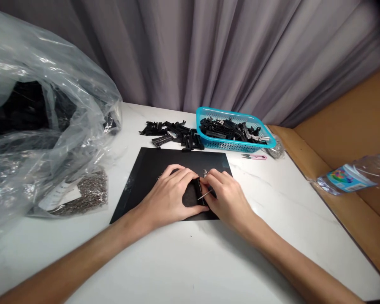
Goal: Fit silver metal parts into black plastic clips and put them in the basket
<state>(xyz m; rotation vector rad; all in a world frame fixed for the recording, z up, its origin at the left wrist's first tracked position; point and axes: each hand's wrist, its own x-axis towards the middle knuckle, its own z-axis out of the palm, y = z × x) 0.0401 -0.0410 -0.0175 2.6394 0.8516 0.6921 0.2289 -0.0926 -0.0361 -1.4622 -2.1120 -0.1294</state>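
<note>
My left hand (172,192) is closed round a narrow black plastic part (197,190), thumb at its near end and fingers at its far end. Against the part's right side, my right hand (224,194) has its fingers pinched together. From that pinch a thin metal rod (204,195) slants across the black part; its full shape is hidden by the fingers. Both hands rest over a black mat (136,185). Just beyond the right fingertips lies a little heap of small silvery pieces (205,173), too small to make out.
Behind the mat lie loose black plastic parts (174,131) and a blue basket (234,147) full of similar ones. Pink-handled snips (255,157) lie at right, near a cardboard box (348,122) and plastic bottle (345,179). A bag of small metal pieces (88,192) and a large plastic bag (82,84) fill the left.
</note>
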